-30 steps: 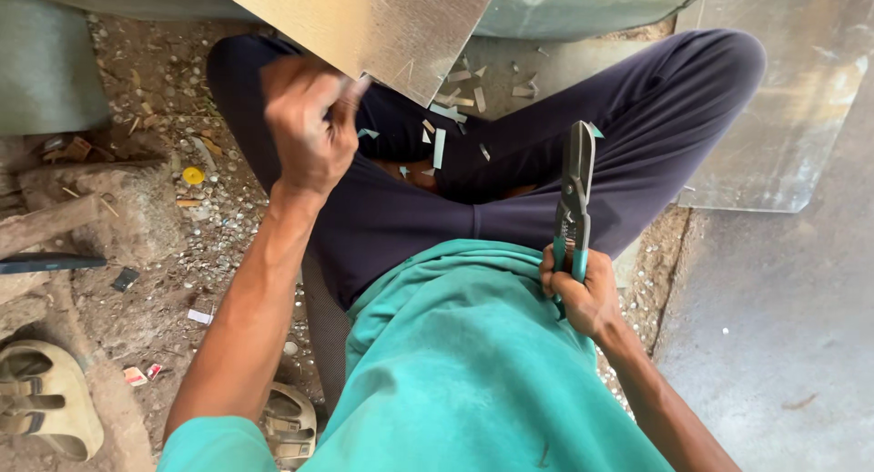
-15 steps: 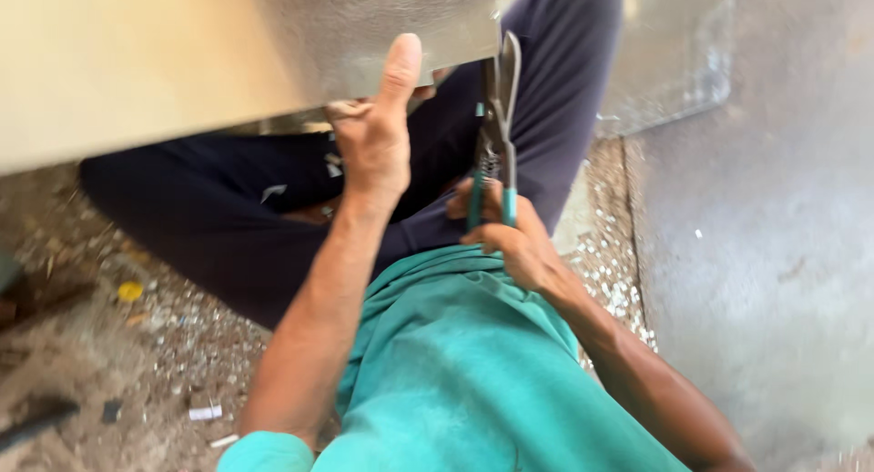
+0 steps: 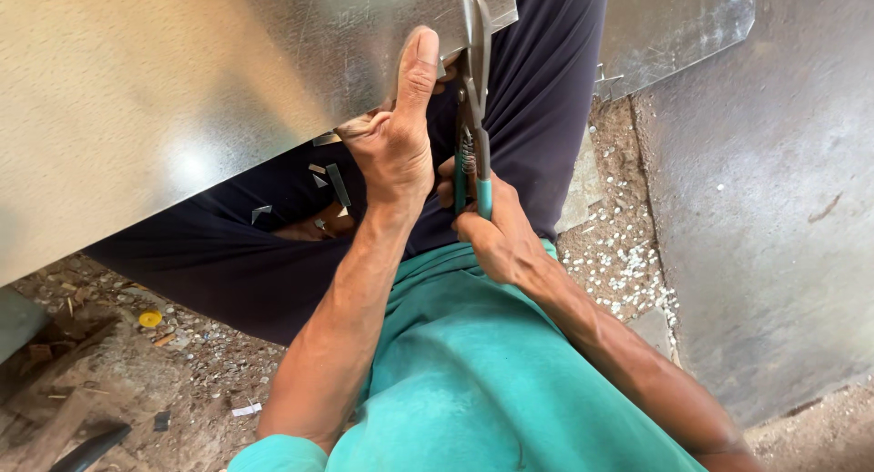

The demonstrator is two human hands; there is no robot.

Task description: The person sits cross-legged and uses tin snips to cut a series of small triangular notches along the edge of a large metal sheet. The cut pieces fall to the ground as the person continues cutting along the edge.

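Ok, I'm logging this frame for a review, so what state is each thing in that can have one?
Large galvanised metal sheet: held up over the lap, tilted, gripped at its lower edge.
Teal-handled tin snips: blades at the sheet's edge; open or shut unclear.
Left hand: clamped on the sheet's edge, thumb pressed flat on top.
Right hand: closed around the snips' handles.
Second metal sheet: lying on the ground, untouched.

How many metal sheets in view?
2: a large galvanized sheet gripped by the left hand over the lap, and a second sheet lying top right. Others may be hidden.
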